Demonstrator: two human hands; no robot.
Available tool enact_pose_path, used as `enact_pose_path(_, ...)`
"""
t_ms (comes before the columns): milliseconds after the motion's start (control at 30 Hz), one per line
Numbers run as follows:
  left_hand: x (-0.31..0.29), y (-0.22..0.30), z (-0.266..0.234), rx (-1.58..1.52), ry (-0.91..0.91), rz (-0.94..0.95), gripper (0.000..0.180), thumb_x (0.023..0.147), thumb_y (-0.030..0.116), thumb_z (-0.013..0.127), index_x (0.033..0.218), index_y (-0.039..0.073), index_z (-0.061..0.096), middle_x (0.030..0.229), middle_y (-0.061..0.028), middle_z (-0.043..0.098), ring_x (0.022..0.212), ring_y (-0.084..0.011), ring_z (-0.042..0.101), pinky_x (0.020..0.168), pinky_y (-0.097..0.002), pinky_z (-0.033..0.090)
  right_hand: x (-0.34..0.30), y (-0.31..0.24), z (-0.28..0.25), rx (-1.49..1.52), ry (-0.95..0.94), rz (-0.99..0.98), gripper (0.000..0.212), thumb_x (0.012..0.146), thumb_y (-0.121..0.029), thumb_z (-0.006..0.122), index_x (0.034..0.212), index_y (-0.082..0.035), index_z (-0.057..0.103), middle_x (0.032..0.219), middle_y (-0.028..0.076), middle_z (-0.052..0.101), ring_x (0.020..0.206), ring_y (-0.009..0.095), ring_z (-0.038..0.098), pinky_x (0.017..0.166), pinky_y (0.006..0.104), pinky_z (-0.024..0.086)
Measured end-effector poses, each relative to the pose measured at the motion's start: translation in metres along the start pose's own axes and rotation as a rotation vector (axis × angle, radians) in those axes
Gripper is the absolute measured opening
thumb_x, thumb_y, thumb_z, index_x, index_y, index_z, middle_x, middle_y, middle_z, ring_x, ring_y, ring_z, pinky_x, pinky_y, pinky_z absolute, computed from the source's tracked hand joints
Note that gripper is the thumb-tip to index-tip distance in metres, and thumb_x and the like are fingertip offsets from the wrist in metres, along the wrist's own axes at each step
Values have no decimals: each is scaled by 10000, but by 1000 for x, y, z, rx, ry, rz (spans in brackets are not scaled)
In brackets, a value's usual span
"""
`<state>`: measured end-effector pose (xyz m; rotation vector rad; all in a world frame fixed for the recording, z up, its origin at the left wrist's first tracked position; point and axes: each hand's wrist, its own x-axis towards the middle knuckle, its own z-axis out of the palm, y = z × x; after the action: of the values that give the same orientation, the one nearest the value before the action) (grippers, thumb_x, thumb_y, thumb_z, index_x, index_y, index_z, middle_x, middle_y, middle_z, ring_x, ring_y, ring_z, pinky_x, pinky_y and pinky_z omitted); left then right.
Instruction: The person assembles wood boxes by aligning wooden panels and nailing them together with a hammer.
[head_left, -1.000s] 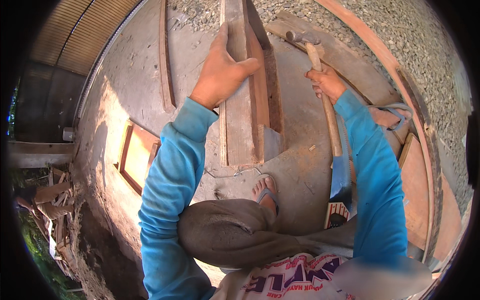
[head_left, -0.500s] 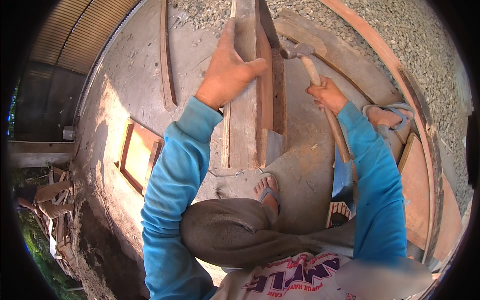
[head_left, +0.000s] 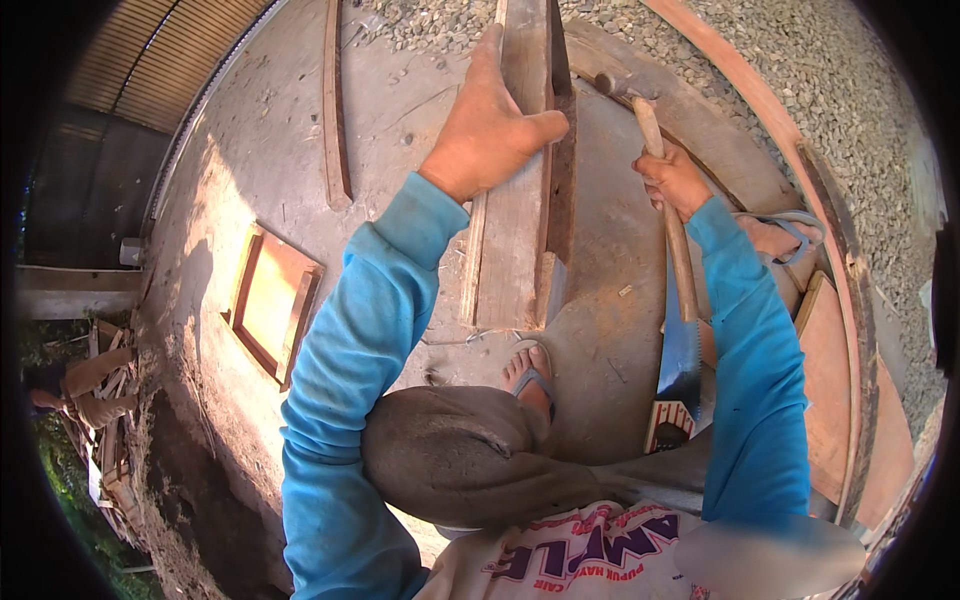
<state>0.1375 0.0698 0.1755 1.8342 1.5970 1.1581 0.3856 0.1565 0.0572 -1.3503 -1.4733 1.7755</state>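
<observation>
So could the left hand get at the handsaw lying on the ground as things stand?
Probably not easily: the left hand grips the plank, and the handsaw lies under the right arm.

Plank [head_left: 515, 200]: bare wood, matt, rough-sawn, greyed. Hammer [head_left: 665, 190]: pale smooth wooden handle, dull dark metal head. Floor [head_left: 270, 150]: rough concrete, dusty (sawdust patches). Saw [head_left: 680, 370]: blue-tinted metal blade. Sleeves [head_left: 350, 350]: matt blue cloth.

A single head-worn fisheye view looks steeply down from above the person's chest, close to the bent knee [head_left: 470, 455] and both blue sleeves, facing forward over the concrete floor [head_left: 260, 150] toward gravel [head_left: 800, 70] at the top edge.
</observation>
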Motion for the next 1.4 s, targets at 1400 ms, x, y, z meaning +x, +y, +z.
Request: enact_pose_path(1400,9,39,54,9,-14,-64,1066,646,187,794,1479,-9,158,1445,-318,230,1315,-453,350,1079,-392,387,-197,175,54,102,226,273,239,879,-249,663,903,-93,483,612,-15,448,440,91,425,397,260,370)
